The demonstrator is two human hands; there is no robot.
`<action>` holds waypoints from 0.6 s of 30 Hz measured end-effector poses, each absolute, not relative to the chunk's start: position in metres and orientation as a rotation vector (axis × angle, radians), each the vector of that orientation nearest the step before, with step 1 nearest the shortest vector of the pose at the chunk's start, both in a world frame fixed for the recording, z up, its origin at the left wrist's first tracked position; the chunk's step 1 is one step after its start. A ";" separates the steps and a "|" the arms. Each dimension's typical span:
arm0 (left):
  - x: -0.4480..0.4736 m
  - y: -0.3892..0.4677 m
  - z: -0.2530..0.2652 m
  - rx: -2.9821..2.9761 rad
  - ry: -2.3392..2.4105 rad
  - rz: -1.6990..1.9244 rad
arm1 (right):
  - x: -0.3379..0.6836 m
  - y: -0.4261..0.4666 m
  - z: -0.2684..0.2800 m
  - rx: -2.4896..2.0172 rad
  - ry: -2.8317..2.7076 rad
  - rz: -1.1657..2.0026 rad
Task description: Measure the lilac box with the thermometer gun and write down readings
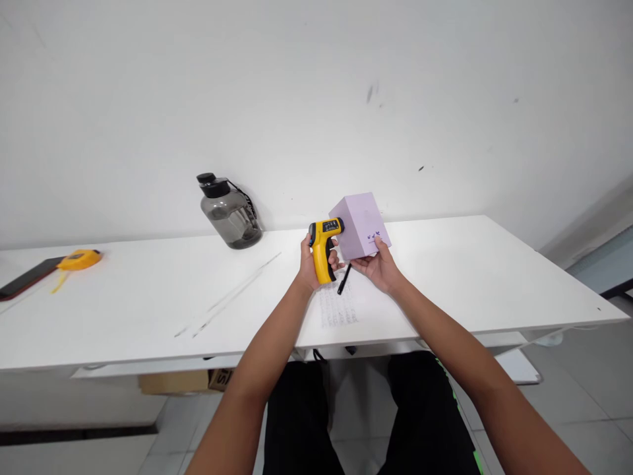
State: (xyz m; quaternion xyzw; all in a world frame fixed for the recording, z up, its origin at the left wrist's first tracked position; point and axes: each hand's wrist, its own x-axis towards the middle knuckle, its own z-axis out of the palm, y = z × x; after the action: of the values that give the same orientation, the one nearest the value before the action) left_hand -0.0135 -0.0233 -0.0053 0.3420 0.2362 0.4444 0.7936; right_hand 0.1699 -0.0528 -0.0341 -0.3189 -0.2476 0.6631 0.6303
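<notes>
Hands: I see both in use on my feed, close together around the lilac box (364, 221), which I take as my landmark.
Left hand (306, 269): closed around the handle of the yellow-and-black thermometer gun (322, 260), thumb behind it and fingers curled round the front, just left of the box.
Gun nose: pointed at the box's left face; I cannot tell whether it touches.
Right hand (382, 269): partly open, gripping the box's lower edge, thumb on the front face beside small blue marks, fingers underneath.
Box pose: tilted, one corner edge facing me; I cannot tell whether its base meets the table (445, 277).
Pen (345, 280): black, slanting just below the box, its upper end near the right fingers.
Writing (339, 309): faint rows below the box, under the pen; too small for me to read.
Bottle (231, 219): smoky, black-capped, standing left of the box near the wall (306, 99).
Tape measure (80, 259): orange-yellow, well left of the box, its yellow tape partly out, beside a dark flat object (32, 278).
Scratches (235, 295): dark streaks on the tabletop, between box and tape measure.
Cardboard (173, 382): under the table, lower left of the box.
</notes>
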 end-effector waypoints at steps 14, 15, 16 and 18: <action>-0.015 -0.023 -0.002 0.724 0.564 1.011 | 0.188 -0.048 -0.024 -0.771 -0.507 1.281; -0.015 -0.023 -0.001 0.730 0.586 1.039 | 0.192 -0.047 -0.024 -0.811 -0.507 1.198; -0.014 -0.023 0.000 0.738 0.606 1.074 | 0.195 -0.046 -0.024 -0.859 -0.514 1.104; -0.014 -0.022 0.001 0.759 0.644 1.166 | 0.201 -0.045 -0.025 -0.973 -0.555 0.888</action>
State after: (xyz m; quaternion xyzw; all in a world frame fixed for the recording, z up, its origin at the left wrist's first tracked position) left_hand -0.0136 -0.0217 0.0010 0.3435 0.2914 0.5276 0.7203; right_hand 0.2009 -0.0449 -0.0249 -0.4459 -0.2546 0.4072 0.7553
